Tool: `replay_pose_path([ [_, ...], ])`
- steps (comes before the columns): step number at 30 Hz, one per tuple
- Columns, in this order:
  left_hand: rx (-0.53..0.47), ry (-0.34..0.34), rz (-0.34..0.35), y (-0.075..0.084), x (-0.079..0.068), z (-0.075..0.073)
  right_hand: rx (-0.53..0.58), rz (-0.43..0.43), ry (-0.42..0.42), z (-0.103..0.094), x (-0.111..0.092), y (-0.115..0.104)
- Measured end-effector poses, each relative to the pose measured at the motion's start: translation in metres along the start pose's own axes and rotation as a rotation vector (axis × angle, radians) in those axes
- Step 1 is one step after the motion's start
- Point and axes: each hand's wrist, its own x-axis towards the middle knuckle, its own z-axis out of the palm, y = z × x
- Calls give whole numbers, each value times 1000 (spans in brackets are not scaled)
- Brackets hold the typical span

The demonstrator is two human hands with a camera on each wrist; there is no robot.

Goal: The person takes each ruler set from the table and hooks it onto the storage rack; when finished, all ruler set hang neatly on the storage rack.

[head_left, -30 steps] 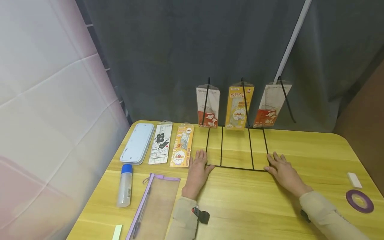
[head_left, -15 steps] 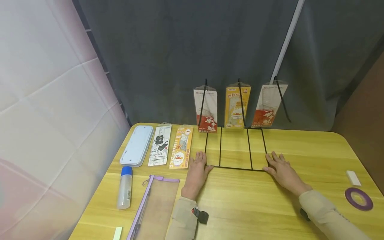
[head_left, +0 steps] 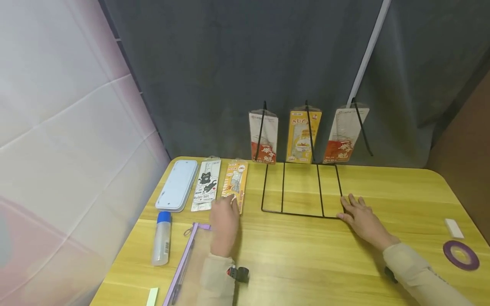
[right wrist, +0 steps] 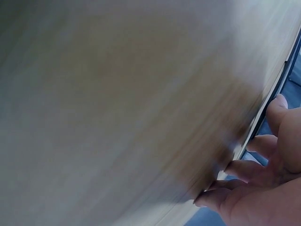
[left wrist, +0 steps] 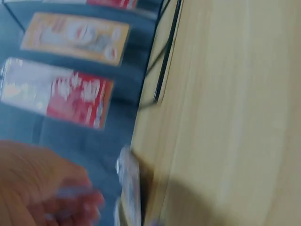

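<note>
My left hand (head_left: 223, 223) is over the near end of an orange duck-print ruler set package (head_left: 236, 176) on the table. In the left wrist view the left hand (left wrist: 37, 183) is blurred, its fingers loosely bent with nothing plainly held. Straight fingers of my right hand (head_left: 363, 221) rest on the near right corner of a black wire display rack (head_left: 302, 214). From the rack's hooks hang a white-and-red package (head_left: 263, 136), a yellow duck package (head_left: 302, 140) and another white-and-red package (head_left: 344, 138).
Left of the orange package lie a black-cat ruler set (head_left: 205, 182) and a pale blue case (head_left: 177, 185). Nearer are a blue-capped bottle (head_left: 161, 242) and a purple-edged mesh pouch (head_left: 195, 272). A white eraser (head_left: 454, 228) and purple tape roll (head_left: 461, 255) lie far right.
My left hand has left the rack's near left corner and moved left to the orange package. The right hand stays on the rack. Hanging packages sway slightly.
</note>
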Motion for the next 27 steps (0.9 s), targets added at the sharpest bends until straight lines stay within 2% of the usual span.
replay_pose_path([
  [2, 69, -4, -60, -9, 2, -4, 3, 0, 3, -1, -1, 0],
  [7, 207, -108, -147, -24, 0, 2, 15, 7, 2, 0, -1, 2],
  [10, 261, -146, -198, -28, -1, 9, 18, 16, -5, 2, 0, 2],
  [14, 282, -156, -248, -28, 2, 16, 17, 23, -2, 2, 0, 1],
  [20, 220, -156, -295, -27, 7, 17, 22, 17, 11, 0, 0, -1],
  [22, 153, -177, -316, -28, 7, 15, 27, 18, 8, 1, 0, -1],
  [27, -96, -217, -358, -28, 6, 6, 31, 25, 6, 0, -1, -2],
])
